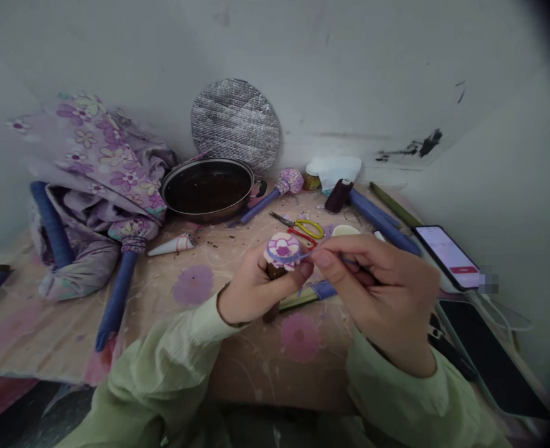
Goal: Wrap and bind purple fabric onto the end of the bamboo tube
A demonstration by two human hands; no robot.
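Observation:
My left hand (256, 289) is wrapped round a small dark brown jar (277, 270), whose body is mostly hidden by my fingers. A white, purple-flowered cloth cover (283, 247) sits over its top. Between thumb and index finger, my right hand (377, 286) pinches a thin purple-blue strip (305, 255) that runs across the edge of the cover. Just behind the jar lie yellow- and red-handled scissors (298, 225). Below my hands, a green stick partly wrapped in purple tape (324, 289) rests on the table, partly covered.
On the flowered tablecloth stand a dark pan (209, 214), a spool of dark thread (339, 196) and cloth-headed purple sticks (119, 298). Floral fabric (102, 155) is heaped at left. Two phones, one lit (447, 258) and one dark (489, 354), lie at right.

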